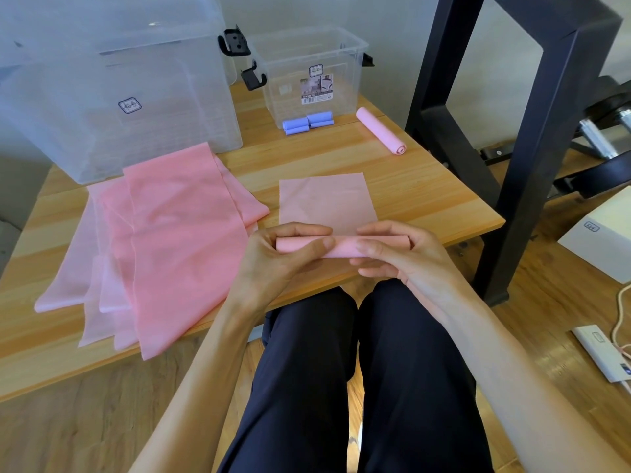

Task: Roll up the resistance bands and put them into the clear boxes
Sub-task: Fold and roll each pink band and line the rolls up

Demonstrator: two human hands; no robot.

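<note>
a big clear box (pixel 112 97) is seen far left, a small clear box (pixel 309 73) far centre. loose pink bands (pixel 164 240) are spread on the table (pixel 426 199). the band being rolled (pixel 341 246) is pinched at the near edge by left hand (pixel 273 259) and right hand (pixel 406 257). it looks thin, soft and springy, so it is best gripped at both roll ends.

table (pixel 409 186): pale wood, visible grain, matt
clear boxes (pixel 143 107): see-through plastic, slightly glossy
pink bands (pixel 177 233): thin smooth rubbery sheet, soft sheen
blue rolls (pixel 307 121): smooth, matt
frame (pixel 532 165), right of picture: black, matt, metal by its look
floor (pixel 560 302): wood-look boards
</note>
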